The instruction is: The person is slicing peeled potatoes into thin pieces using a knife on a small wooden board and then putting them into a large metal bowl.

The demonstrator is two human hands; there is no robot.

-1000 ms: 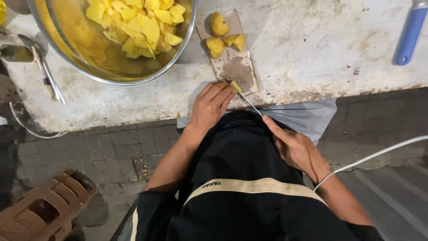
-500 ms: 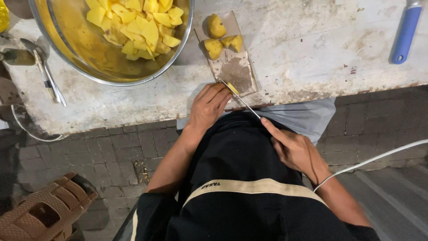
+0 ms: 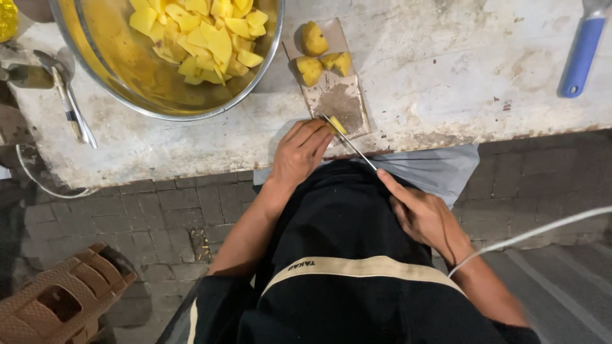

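Worn white stone makes up the table (image 3: 459, 83) in front of me, with brick floor below. On its near edge lies a small cutting board (image 3: 338, 102), close so I can reach it. My left hand (image 3: 299, 153) is curled down on a little yellow piece (image 3: 337, 124) to keep it from sliding. My right hand (image 3: 424, 216) is closed around the knife (image 3: 350, 143), and the thin blade slants up to that piece; I think the tip touches it, but it is hard to see. More yellow chunks (image 3: 319, 58) wait at the board's far end. Cut bits sit in the big metal bowl (image 3: 115, 83) just beside the board.
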